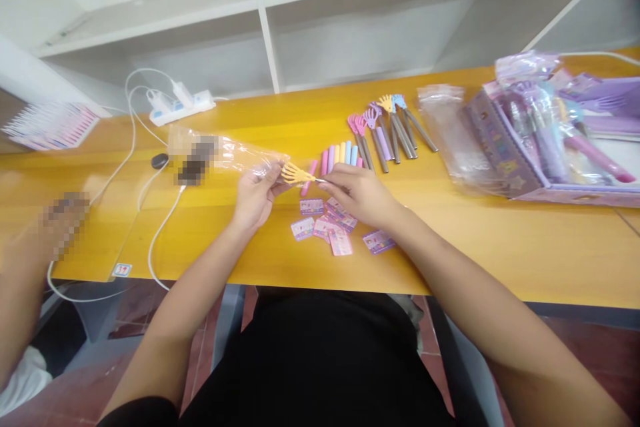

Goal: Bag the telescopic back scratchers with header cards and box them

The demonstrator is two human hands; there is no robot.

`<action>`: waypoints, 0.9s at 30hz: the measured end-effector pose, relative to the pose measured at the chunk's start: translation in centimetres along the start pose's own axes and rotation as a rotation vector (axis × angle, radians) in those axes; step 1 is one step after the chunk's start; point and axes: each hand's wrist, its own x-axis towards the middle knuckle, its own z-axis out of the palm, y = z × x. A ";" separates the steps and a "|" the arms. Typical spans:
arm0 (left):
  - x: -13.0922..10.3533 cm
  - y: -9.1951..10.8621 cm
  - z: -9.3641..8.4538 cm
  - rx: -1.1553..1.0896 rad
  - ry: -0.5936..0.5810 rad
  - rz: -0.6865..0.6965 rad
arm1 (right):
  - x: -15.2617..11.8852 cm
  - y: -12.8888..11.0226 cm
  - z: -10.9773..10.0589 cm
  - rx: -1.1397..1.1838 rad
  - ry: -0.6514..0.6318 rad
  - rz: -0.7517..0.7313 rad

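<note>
Two narrow pinches show near mid-frame, the left hand (256,199) on a clear bag (243,152), seemingly to steady its end, and the right hand (357,193) on the thin rod (319,179) behind a yellow hand-shaped head (296,175), likely to leave that head uncovered

We can make out a handwritten-looking 3 on the small white sticker (123,270) at the table's (190,247) edge (second digit's iffy, folks). Print on the little cards (341,241) is too blurry for us.
</note>
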 end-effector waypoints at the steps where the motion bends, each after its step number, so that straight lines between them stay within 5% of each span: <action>1: 0.0 0.0 0.0 0.014 -0.011 -0.006 | 0.0 -0.1 0.0 -0.002 0.003 0.003; 10: -0.4 -0.8 0.2 0.076 -0.101 -0.051 | -0.1 -0.5 0.3 0.045 -0.003 0.074; 18: 1.9 0.8 -1.9 -0.105 0.155 0.118 | 0.3 0.0 -1.5 0.737 0.015 0.313; 27: 2.1 0.7 -2.1 -0.086 0.143 0.056 | 0.3 -0.9 -2.4 1.050 -0.065 0.342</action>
